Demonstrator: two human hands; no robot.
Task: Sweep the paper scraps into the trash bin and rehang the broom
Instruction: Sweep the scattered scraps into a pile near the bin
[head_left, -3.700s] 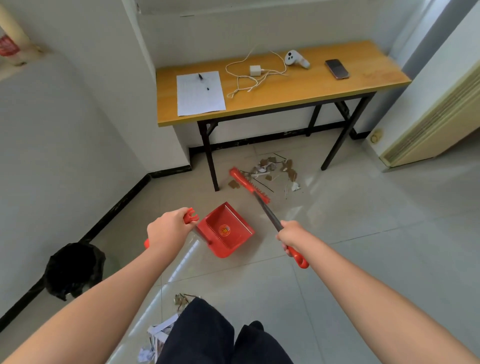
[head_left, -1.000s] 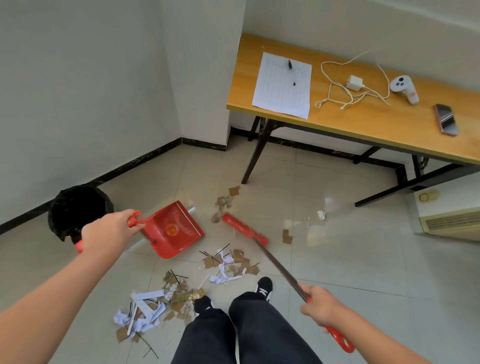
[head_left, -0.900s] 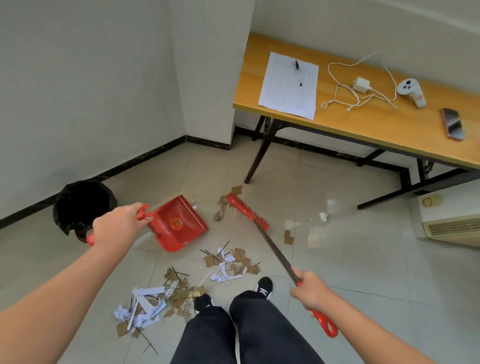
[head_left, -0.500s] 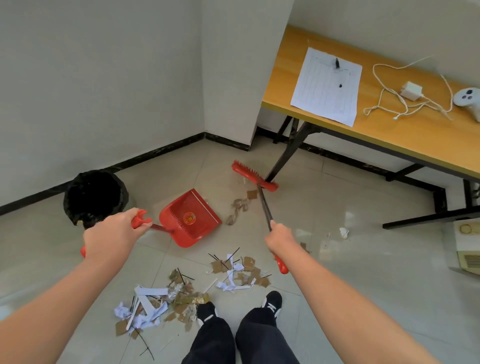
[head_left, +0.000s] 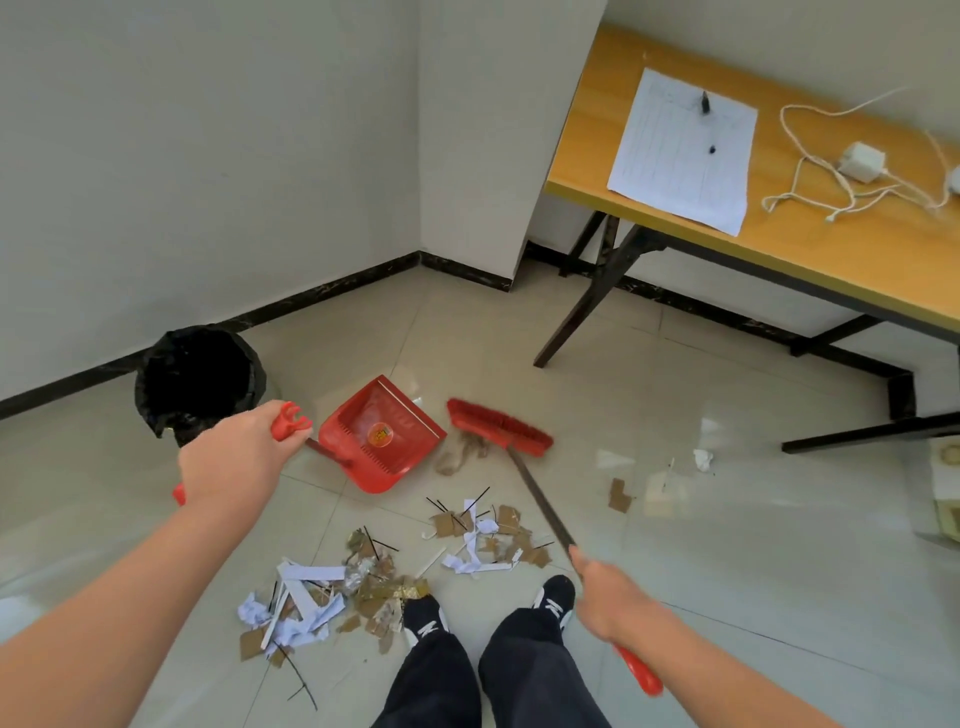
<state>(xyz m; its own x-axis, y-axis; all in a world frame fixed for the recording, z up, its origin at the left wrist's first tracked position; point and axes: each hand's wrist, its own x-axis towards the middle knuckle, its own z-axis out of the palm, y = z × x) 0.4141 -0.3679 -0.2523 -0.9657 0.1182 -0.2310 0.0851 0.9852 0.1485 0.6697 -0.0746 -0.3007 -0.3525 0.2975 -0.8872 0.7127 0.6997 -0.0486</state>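
Two tools are held clamped: the dustpan (head_left: 382, 435) handle in the left hand (head_left: 234, 462), the broom (head_left: 500, 427) in the right hand (head_left: 610, 597). The pan is angled mouth-down, seemingly to receive the scraps (head_left: 374, 582) lying by the feet, with the bin (head_left: 197, 379) close behind.

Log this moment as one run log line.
left hand: holds dustpan | right hand: holds broom | scraps: on floor | bin: beside dustpan

Glossy pale floor tiles (head_left: 727, 597) mirror light. The dustpan (head_left: 382, 434) looks smooth red plastic; the trash bin (head_left: 197, 379) wears crinkled black film. Paper scraps (head_left: 306, 597) are matt; the tabletop (head_left: 831, 244) is satiny wood.
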